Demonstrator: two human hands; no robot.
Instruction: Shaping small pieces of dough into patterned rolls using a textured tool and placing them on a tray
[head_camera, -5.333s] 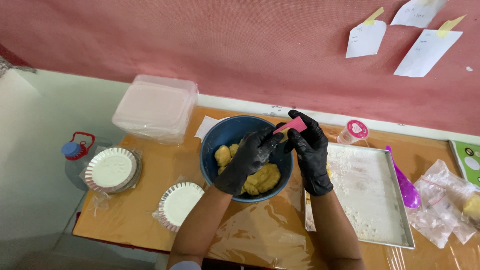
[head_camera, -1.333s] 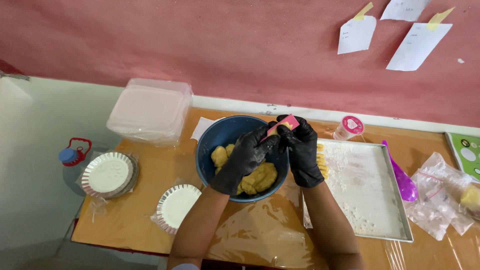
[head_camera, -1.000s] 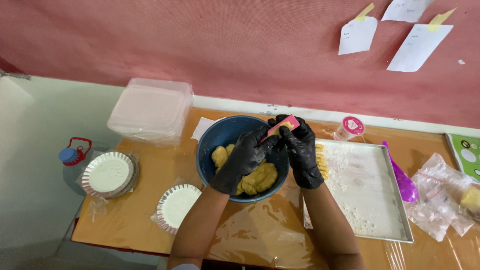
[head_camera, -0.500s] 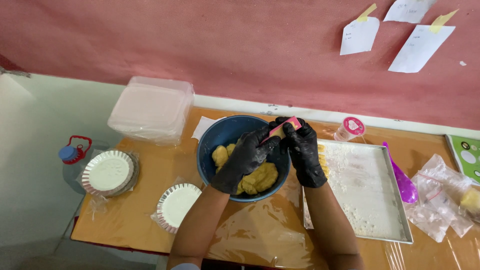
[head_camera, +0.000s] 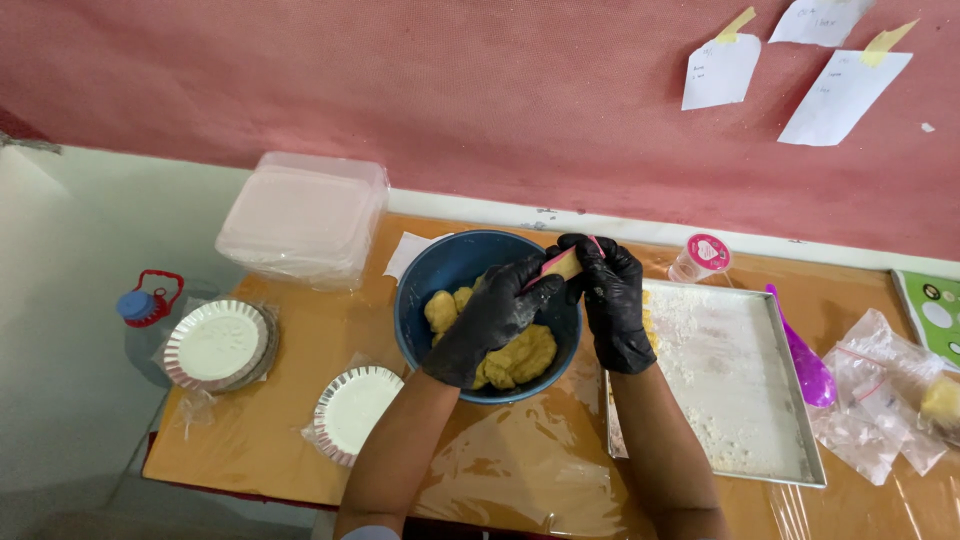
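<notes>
Clearly the scraping should stay above the blue bowl (head_camera: 440, 290) at the counter's (head_camera: 330, 340) middle, so dough (head_camera: 515, 358) drops inside it. The left hand (head_camera: 495, 318), fingers half curled, touches the pink scraper's (head_camera: 560, 264) edge. The right hand (head_camera: 610, 295), at 3 o'clock of the bowl, is closed around that scraper.

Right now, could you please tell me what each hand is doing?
Left hand: over the blue bowl, fingers on the pink scraper.
Right hand: closed on the scraper.
</notes>
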